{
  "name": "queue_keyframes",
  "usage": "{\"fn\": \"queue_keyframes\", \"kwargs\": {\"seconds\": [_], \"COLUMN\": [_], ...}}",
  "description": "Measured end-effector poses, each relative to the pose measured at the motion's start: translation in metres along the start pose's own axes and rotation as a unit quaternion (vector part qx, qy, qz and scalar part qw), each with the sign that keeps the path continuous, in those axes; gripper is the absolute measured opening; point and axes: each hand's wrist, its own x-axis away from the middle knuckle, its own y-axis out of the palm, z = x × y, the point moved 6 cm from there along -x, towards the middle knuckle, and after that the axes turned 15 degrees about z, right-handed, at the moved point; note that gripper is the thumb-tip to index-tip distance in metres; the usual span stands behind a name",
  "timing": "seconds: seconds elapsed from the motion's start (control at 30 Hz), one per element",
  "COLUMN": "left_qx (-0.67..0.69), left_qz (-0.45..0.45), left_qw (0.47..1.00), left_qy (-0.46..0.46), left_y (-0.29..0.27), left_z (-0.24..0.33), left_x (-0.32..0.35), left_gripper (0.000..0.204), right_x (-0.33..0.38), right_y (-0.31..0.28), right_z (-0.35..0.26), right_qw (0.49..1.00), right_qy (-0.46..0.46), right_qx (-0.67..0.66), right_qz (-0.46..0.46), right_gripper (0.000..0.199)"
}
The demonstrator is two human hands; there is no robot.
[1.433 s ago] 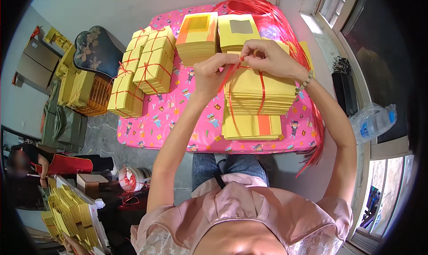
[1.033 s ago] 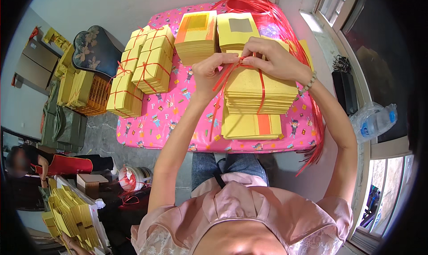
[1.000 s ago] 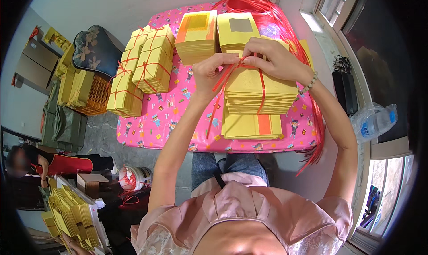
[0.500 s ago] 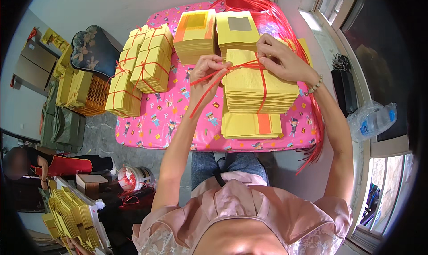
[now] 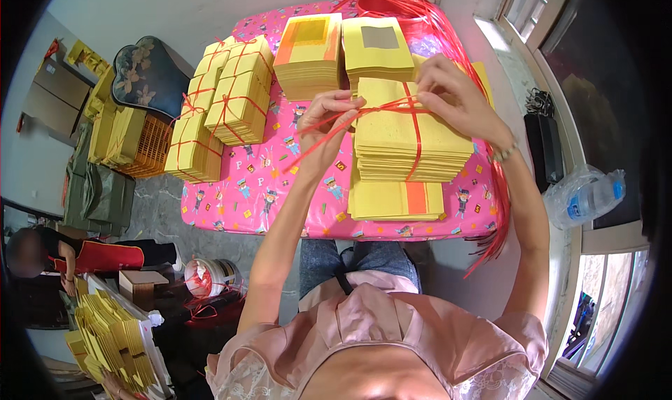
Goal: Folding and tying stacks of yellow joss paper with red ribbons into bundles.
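A stack of yellow paper sheets (image 5: pixel 448 142) is wrapped crosswise with a red plastic strap (image 5: pixel 417 146). It rests at the right of the pink table, partly over a lower yellow stack with an orange stripe (image 5: pixel 395 201). My left hand (image 5: pixel 327 123) is closed at the left edge of the bound stack, pinching the strap's loose ends, which trail toward my wrist. Over the top right of that stack, my right hand (image 5: pixel 458 99) is closed with thumb and fingertips together at the strap. Its fingers partly hide what they grip.
Tied yellow bundles (image 5: pixel 238 106) stand at the left of the table (image 5: pixel 280 207). Two tall paper stacks (image 5: pixel 308 64) stand at the back, beside loose red straps (image 5: pixel 448 32). A plastic bottle (image 5: pixel 595 197) lies by the window. Another person (image 5: pixel 66 256) is at the lower left.
My right hand has moved slightly right, its fingers still together at the strap. My left hand stays in about the same place, and the trailing strap ends have swung left.
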Motion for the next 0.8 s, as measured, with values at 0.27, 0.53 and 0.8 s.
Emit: {"fn": "queue_keyframes", "kwargs": {"seconds": [0.27,0.53,0.8], "left_qx": [0.166,0.168,0.261], "left_qz": [0.079,-0.042,0.054], "left_qw": [0.955,0.901,0.897], "left_qy": [-0.232,-0.398,-0.353], "left_y": [-0.009,0.023,0.013], "left_z": [-0.019,-0.014,0.012], "left_x": [0.031,0.040,0.041], "left_gripper": [0.069,0.074,0.060], "right_x": [0.094,0.130,0.082], "right_y": [-0.059,-0.012,0.007], "right_z": [0.040,0.038,-0.033], "right_qw": [0.937,0.894,0.967], "right_qy": [0.253,0.367,0.223], "right_qx": [0.019,-0.200,0.027], "right_qz": [0.239,0.162,0.124], "right_gripper": [0.036,0.065,0.077]}}
